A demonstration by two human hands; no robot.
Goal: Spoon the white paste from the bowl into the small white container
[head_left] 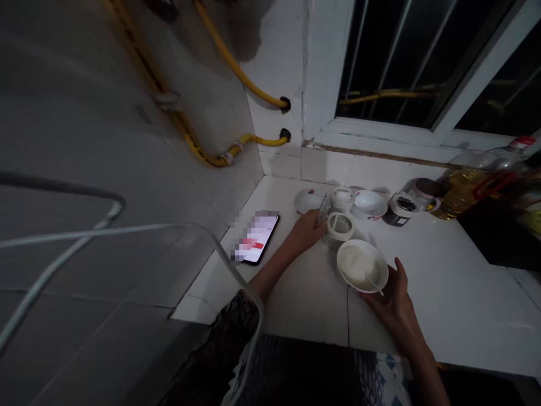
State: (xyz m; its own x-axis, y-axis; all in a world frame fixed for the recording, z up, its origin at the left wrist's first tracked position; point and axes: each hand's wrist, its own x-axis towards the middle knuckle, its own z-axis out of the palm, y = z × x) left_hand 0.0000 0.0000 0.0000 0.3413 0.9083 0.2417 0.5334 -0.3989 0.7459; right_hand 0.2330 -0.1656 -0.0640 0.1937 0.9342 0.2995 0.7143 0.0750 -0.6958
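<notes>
My left hand (pixel 307 230) is closed at the edge of a clear lid (pixel 324 210), which stands tilted beside an open jar (pixel 339 226). Whether the lid is hinged to that jar I cannot tell. In front of the jar is a white bowl (pixel 359 264) filled with something pale, with a thin white spoon handle (pixel 375 285) leaning over its near rim. My right hand (pixel 397 299) cups the bowl's right side from below, one finger sticking up apart. Part of its grip is hidden under the bowl.
A lit phone (pixel 257 239) lies left of my arm. Behind stand a second jar (pixel 342 198), two bowls (pixel 310 200) (pixel 369 204), a dark-labelled jar (pixel 400 210) and oil bottles (pixel 459 189). A white wire frame (pixel 203 226) crosses the near left; yellow pipes (pixel 186 135) run along the wall.
</notes>
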